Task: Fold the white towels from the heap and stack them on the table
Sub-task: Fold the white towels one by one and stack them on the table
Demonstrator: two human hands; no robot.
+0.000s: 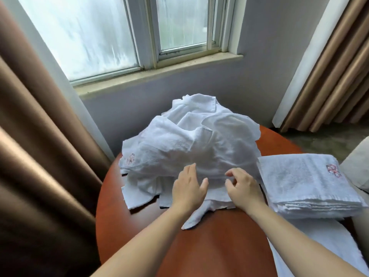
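A heap of crumpled white towels [191, 144] covers the far half of the round red-brown table [209, 246]. A stack of folded white towels [307, 188] with a red embroidered mark lies at the table's right side. My left hand [187, 188] lies flat with straight fingers on the near edge of the heap. My right hand [242, 186] is just to its right, fingers curled over the heap's near edge, thumb and forefinger close together at the cloth. Whether they pinch cloth is unclear.
Brown curtains [40, 156] hang close on the left and at the back right. A window and sill [159, 72] stand behind the table. A white cloth [329, 248] lies under the folded stack at the near right. A pale cushion [357, 166] sits at the right edge.
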